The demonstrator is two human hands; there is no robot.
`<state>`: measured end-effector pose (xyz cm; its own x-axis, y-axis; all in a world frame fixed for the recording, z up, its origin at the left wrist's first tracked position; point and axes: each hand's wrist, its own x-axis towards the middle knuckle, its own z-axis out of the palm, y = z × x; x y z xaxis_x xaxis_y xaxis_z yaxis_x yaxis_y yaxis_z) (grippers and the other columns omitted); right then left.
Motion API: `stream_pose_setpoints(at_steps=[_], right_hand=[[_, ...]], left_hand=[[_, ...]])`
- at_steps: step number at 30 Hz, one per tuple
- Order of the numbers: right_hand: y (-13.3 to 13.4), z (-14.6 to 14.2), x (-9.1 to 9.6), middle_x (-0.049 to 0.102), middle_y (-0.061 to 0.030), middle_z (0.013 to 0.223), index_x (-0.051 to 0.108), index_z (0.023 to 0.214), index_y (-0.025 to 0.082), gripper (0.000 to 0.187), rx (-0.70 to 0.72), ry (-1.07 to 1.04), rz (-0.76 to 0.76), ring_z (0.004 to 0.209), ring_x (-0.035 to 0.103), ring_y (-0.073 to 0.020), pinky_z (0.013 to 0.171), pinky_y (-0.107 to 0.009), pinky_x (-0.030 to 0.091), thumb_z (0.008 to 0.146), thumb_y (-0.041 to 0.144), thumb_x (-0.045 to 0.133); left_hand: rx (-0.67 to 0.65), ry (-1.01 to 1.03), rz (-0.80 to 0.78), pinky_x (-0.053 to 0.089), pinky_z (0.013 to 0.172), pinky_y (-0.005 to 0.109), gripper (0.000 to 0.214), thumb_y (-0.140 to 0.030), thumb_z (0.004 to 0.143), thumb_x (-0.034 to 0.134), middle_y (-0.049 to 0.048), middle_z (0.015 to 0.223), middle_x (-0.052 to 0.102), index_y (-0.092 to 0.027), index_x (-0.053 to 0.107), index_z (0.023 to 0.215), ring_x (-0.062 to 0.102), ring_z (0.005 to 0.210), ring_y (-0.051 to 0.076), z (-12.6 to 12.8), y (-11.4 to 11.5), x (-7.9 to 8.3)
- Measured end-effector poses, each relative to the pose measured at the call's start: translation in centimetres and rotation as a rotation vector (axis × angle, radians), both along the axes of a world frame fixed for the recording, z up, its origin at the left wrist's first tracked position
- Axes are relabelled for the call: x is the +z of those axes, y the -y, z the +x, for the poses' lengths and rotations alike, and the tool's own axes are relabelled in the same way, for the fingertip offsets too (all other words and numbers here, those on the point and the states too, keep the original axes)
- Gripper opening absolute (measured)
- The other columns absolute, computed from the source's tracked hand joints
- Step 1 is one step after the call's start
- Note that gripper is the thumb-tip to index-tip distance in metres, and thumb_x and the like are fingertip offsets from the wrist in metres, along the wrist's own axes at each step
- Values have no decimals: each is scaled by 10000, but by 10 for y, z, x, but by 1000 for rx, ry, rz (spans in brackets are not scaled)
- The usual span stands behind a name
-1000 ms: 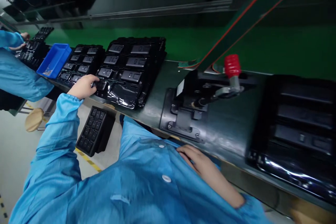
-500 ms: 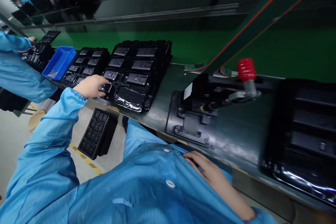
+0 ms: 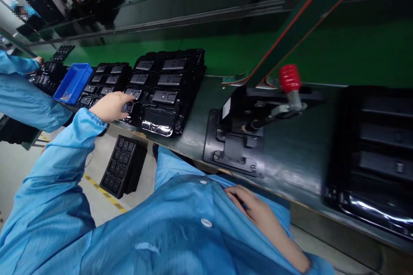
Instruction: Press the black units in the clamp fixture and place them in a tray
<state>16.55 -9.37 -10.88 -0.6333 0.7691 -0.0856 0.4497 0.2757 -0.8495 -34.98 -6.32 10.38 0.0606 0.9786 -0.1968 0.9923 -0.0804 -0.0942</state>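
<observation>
My left hand (image 3: 111, 106) reaches out to the near corner of a stack of black plastic trays (image 3: 167, 116) that hold rows of small black parts. Its fingers are curled round one small black part (image 3: 128, 107) at the tray's near-left pocket. My right hand (image 3: 250, 205) lies against the front of my blue coat, just below the bench edge, with fingers loosely bent and nothing seen in it. Between the two hands on the bench stands a black clamp fixture (image 3: 237, 135) with a red-knobbed lever (image 3: 289, 79).
A second tray stack (image 3: 106, 81) and a blue bin (image 3: 74, 81) sit further left, where another person's blue sleeve (image 3: 26, 99) reaches in. More black trays (image 3: 377, 159) lie at the right. A green conveyor belt (image 3: 226, 53) runs behind. A tray stack (image 3: 122, 167) stands on the floor.
My left hand has moved slightly right along the tray edge and closed on a small black part. My right hand has stayed against my coat. The view has shifted a little.
</observation>
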Motion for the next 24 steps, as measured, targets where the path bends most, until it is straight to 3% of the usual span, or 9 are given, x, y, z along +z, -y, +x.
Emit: stream_pose_setpoints(at_steps=[6, 10, 13, 18, 21, 24], right_hand=[[11, -11, 40, 774, -73, 923, 716, 973, 282, 268, -50, -88, 59, 827, 754, -250, 755, -378, 641, 1069, 437, 520], [12, -29, 69, 753, -70, 882, 704, 967, 252, 232, 43, -240, 99, 800, 718, -212, 741, -346, 610, 1076, 335, 518], [12, -44, 78, 729, -46, 858, 676, 960, 242, 171, 100, -379, 155, 787, 687, -188, 727, -319, 581, 1056, 267, 536], [13, -62, 78, 699, -37, 944, 647, 1028, 235, 66, 63, -399, 92, 764, 639, -164, 719, -304, 547, 984, 229, 598], [12, -65, 76, 683, -37, 981, 631, 1104, 228, 163, -33, -357, 36, 734, 607, -156, 724, -310, 526, 943, 244, 652], [9, -62, 70, 653, -17, 887, 598, 1045, 225, 158, -118, -335, 12, 723, 593, -167, 699, -310, 487, 911, 262, 673]], left_hand=[[-17, 44, 75, 513, 1179, 446, 720, -359, 858, 687, 138, 1475, 698, -155, 580, 1540, 684, 1329, 336, 34, 2, 31], [-75, 75, 73, 543, 1132, 474, 698, -399, 849, 703, 120, 1404, 727, -195, 597, 1508, 715, 1255, 351, 82, -1, 48], [-166, 126, 60, 558, 1100, 498, 693, -428, 841, 718, 117, 1348, 743, -216, 604, 1491, 729, 1208, 370, 124, -2, 50], [-283, 173, 48, 581, 1043, 502, 719, -408, 837, 734, 126, 1313, 755, -229, 560, 1511, 752, 1151, 378, 192, 3, 30], [-322, 209, 43, 607, 948, 458, 673, -377, 848, 739, 135, 1222, 775, -199, 561, 1473, 776, 1049, 347, 230, 8, 7], [-281, 287, 29, 620, 861, 433, 617, -365, 844, 749, 138, 1122, 782, -174, 583, 1407, 781, 968, 332, 261, 11, -21]])
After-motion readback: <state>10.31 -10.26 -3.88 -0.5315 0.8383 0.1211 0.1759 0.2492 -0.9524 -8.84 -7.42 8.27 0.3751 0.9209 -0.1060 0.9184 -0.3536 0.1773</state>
